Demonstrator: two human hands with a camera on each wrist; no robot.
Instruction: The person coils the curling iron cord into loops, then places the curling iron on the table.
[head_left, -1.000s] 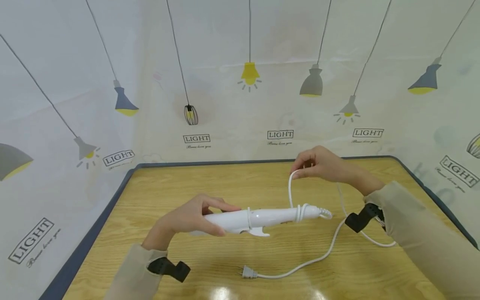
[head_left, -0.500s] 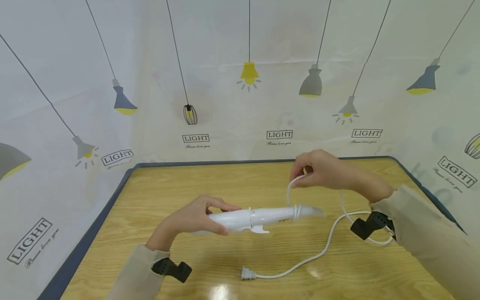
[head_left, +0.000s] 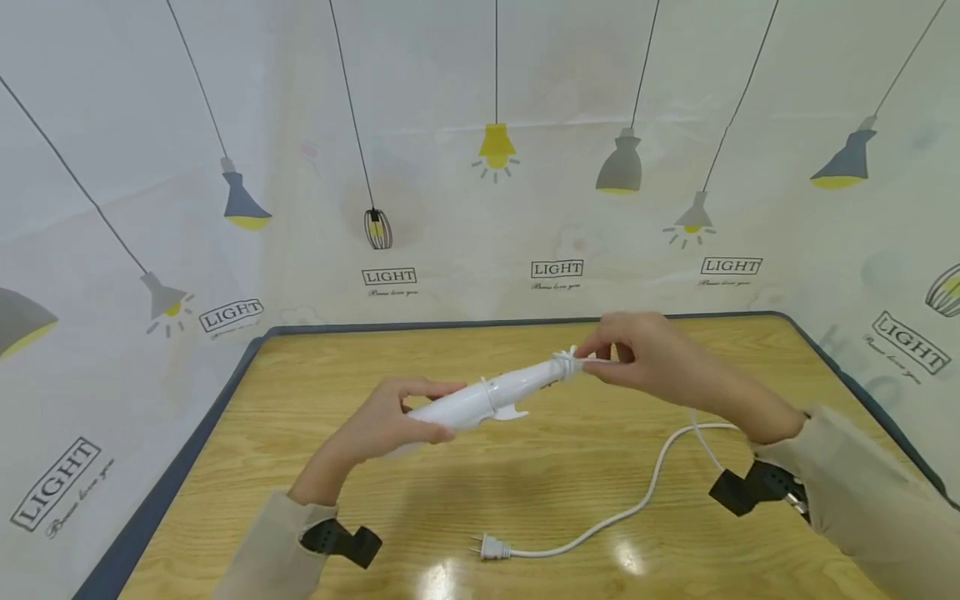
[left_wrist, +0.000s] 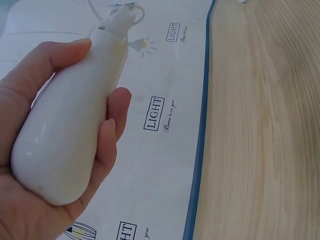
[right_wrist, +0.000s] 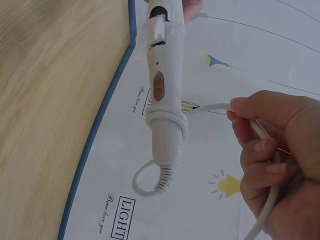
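A white curling iron point(head_left: 517, 385) is held above the table, its handle end tilted up to the right. My left hand point(head_left: 384, 423) grips the thick rounded end, fingers and thumb wrapped around it in the left wrist view. Near the other end, my right hand point(right_wrist: 280, 155) pinches the white power cord point(right_wrist: 210, 108) between thumb and fingers. The cord is wound around the handle close to its ribbed strain relief point(right_wrist: 164, 177). A brown switch point(right_wrist: 158, 86) and a small lever point(right_wrist: 154, 31) show on the handle in the right wrist view.
The cord's free length curves over the wooden table point(head_left: 315, 500), ending at a two-pin plug point(head_left: 493, 547) near the front. A dark blue edge point(head_left: 420, 325) borders the tabletop. Behind it is a pale backdrop point(head_left: 450, 208) printed with lamps.
The curling iron's handle end has risen and tilted up. My right hand has moved slightly down, close to the wound cord, still pinching it. My left hand keeps its grip.
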